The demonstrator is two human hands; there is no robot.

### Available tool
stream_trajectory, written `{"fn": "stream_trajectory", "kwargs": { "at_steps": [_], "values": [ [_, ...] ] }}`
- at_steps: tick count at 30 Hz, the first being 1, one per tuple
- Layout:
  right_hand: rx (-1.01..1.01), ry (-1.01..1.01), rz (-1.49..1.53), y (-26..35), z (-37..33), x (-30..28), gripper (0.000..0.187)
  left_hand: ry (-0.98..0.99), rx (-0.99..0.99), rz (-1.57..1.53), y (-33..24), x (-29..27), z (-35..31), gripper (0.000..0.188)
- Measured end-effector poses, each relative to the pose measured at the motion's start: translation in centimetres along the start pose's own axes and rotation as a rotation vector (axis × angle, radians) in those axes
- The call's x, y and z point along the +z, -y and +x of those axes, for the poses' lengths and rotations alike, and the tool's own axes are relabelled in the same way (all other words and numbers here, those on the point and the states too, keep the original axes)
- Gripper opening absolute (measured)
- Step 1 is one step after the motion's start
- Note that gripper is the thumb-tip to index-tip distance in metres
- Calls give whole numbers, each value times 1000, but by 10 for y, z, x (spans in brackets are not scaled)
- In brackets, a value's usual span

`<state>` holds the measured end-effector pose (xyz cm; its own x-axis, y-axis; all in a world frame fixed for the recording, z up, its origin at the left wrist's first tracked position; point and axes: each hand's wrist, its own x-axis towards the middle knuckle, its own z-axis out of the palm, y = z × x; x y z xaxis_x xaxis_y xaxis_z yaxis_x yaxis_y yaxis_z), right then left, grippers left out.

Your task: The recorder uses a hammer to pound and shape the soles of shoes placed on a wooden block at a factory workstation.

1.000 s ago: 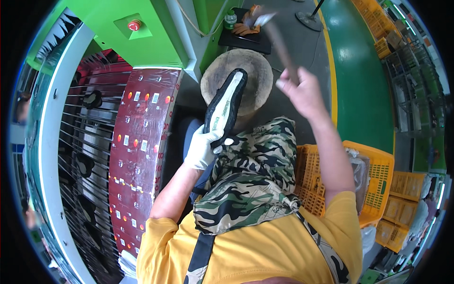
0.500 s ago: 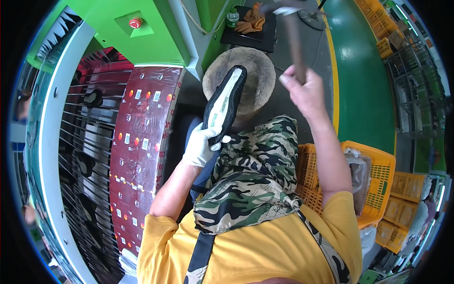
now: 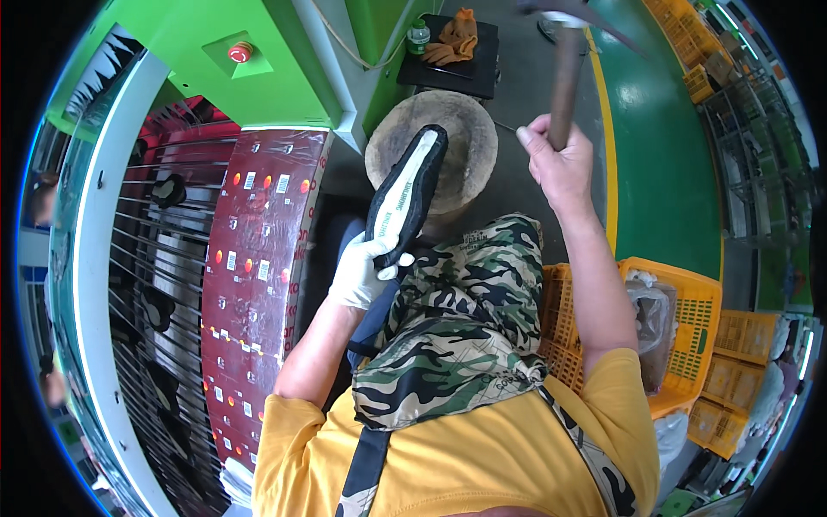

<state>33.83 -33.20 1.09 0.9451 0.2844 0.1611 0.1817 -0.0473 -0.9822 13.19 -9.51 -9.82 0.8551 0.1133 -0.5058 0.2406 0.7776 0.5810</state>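
Note:
My left hand, in a white glove, is closed round the near end of a black shoe upper. The upper's underside faces up and shows a long white insole strip. Its far end is over the round top of a wooden block; whether it touches the wood I cannot tell. My bare right hand grips a hammer by its wooden handle. The hammer is raised to the right of the block, its head at the top of the view and slightly blurred.
Orange gloves and a small bottle lie on a black stand beyond the block. At left are a green machine with a red button, a maroon covered box and a rod rack. A yellow crate stands at right.
The hammer in my right hand has swung a little to the right and stands more upright. The shoe upper in my left hand has shifted slightly left and nearer.

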Motion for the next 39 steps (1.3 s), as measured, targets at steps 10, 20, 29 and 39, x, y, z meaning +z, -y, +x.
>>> {"fn": "stream_trajectory", "kwargs": {
  "at_steps": [10, 20, 29, 39],
  "values": [
    [137, 138, -267, -54, -15, 5, 16, -53, -4, 4, 5, -1, 0, 33],
    [155, 329, -600, -105, -11, 18, 20, -55, 38, 35, 1, 10, 5, 33],
    [-178, -66, -176, -78, -24, 21, 18, -64, 15, 26, 2, 13, 4, 33],
    [36, 39, -381, -115, -31, 15, 19, -77, 32, 65, 2, 21, 6, 32]
  ]
}}
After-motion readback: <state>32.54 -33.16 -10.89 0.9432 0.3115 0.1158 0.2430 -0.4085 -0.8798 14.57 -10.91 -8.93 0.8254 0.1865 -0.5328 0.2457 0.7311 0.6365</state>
